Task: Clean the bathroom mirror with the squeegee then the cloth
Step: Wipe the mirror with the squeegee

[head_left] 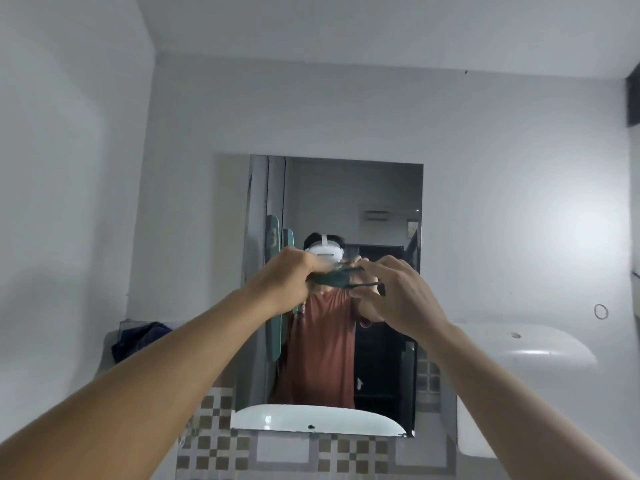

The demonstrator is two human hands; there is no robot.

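Observation:
A rectangular frameless mirror (349,202) hangs on the white wall straight ahead. Both my arms reach out in front of it at about its mid height. My left hand (287,277) and my right hand (398,289) together grip a dark green cloth (334,277), stretched and bunched between them. The cloth is held in front of the glass; I cannot tell whether it touches it. The mirror reflects a person in a reddish shirt with a white headset. No squeegee is in view.
A white basin (540,348) juts from the wall at the right. A dark blue garment (138,341) lies on a ledge at the left. Brown-and-white checked tiles (221,441) run below the mirror. A small ring (601,311) hangs on the right wall.

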